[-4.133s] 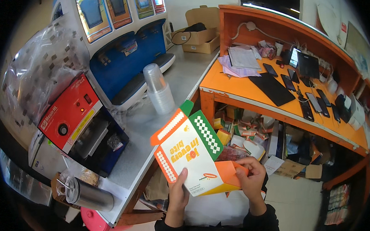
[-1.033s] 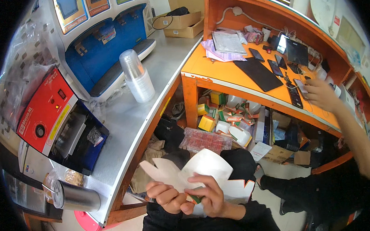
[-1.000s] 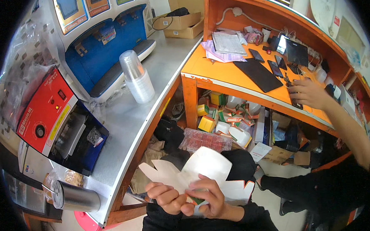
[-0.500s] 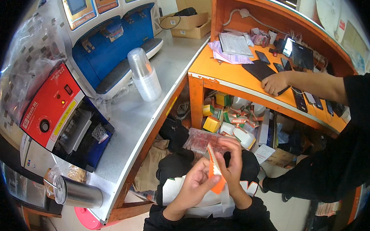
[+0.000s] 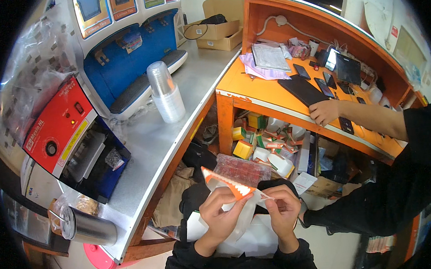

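Note:
Above my lap, both hands hold a folding paper carton with an orange-and-white printed edge and a white inside. My left hand pinches its near middle, thumb on top. The fingers of my right hand are closed on the carton's right end. It is bent, and its printed edge slopes up to the left. Beneath my hands, more white cardboard pieces lie across my thighs. Part of the carton's underside is hidden by my fingers.
At left, a metal counter carries a red cup-sealing machine, stacked plastic cups and a steel tumbler. Another person's hand rests by a black tablet-like object on the orange desk. Folded cartons pile underneath.
My hands have moved apart, the right one further right. The carton has swung from near upright to lying slantwise between them. The other person's hand has stayed by the black object.

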`<state>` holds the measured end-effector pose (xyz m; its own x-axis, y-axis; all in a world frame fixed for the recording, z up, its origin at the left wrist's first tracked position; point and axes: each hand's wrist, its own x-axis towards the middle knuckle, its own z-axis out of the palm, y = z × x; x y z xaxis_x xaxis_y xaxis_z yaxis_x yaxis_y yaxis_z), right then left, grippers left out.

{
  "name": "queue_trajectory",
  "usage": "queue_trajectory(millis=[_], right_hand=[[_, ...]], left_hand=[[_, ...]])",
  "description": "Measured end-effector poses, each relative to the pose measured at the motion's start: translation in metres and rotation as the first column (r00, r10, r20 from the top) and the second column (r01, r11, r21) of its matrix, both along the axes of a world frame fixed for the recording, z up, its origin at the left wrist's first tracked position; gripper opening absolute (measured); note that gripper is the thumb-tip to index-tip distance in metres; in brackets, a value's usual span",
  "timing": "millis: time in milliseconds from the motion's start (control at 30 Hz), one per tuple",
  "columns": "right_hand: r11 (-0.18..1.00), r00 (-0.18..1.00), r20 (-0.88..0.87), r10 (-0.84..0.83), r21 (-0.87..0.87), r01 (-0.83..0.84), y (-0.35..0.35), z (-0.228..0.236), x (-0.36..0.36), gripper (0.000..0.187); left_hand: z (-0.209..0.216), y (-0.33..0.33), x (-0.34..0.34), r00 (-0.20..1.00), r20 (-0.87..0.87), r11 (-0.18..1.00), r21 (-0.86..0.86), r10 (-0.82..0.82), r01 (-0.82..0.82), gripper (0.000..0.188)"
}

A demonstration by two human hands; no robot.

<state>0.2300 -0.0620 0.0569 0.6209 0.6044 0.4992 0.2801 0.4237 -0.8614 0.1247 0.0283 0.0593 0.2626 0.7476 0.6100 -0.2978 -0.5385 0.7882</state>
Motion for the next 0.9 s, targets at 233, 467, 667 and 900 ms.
queue_trajectory(millis=[233,467,667,900], right_hand=[[0.963,0.927,0.267,-0.263,0.134,0.235,0.018,0.002,-0.005,0.009],[0.971,0.902,0.362,-0.236,0.135,0.199,0.020,0.006,-0.005,0.008],[0.973,0.924,0.316,-0.217,0.142,0.180,0.024,0.006,-0.009,0.009],[0.926,0.823,0.430,-0.371,0.098,0.366,0.035,-0.004,-0.020,0.027]], left_hand=[[0.005,-0.008,0.006,0.970,-0.202,0.957,0.280,0.133,-0.073,0.015],[0.008,0.006,-0.007,0.978,-0.095,0.982,-0.059,-0.185,0.180,0.011],[0.000,0.012,-0.008,0.963,0.059,0.952,-0.146,-0.265,0.270,0.012],[-0.003,0.009,-0.003,0.966,0.053,0.946,-0.197,-0.253,0.258,0.014]])
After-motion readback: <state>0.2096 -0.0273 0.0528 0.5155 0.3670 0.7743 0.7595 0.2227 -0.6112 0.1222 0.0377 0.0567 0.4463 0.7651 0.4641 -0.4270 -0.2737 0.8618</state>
